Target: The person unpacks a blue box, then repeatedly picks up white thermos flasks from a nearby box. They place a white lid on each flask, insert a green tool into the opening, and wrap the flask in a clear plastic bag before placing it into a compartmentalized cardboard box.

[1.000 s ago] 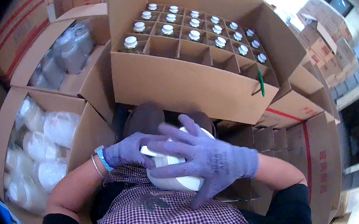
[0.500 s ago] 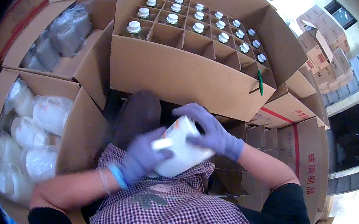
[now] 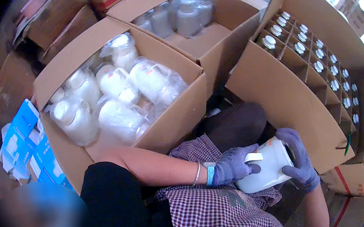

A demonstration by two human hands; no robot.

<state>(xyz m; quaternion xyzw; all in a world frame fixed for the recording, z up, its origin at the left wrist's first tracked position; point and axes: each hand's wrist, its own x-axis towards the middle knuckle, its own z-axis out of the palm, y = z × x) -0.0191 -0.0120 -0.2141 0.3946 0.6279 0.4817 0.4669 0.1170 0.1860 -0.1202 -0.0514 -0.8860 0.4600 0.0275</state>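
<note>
A brown cardboard box (image 3: 164, 116) of plastic-wrapped white jars (image 3: 118, 117) lies far left. A divided carton (image 3: 281, 96) stands right. Near, both gloved hands grasp a white plastic jar (image 3: 268, 171) over the lap: left hand (image 3: 235, 166), right hand (image 3: 299, 158).

Open cardboard box (image 3: 182, 118) of plastic-wrapped white jars (image 3: 117, 96) at ten o'clock, second box of wrapped jars (image 3: 180, 15) at twelve o'clock, divided carton (image 3: 281, 100) with white-capped bottles (image 3: 317, 56) at two o'clock, blue packages (image 3: 28, 147) at nine o'clock
</note>
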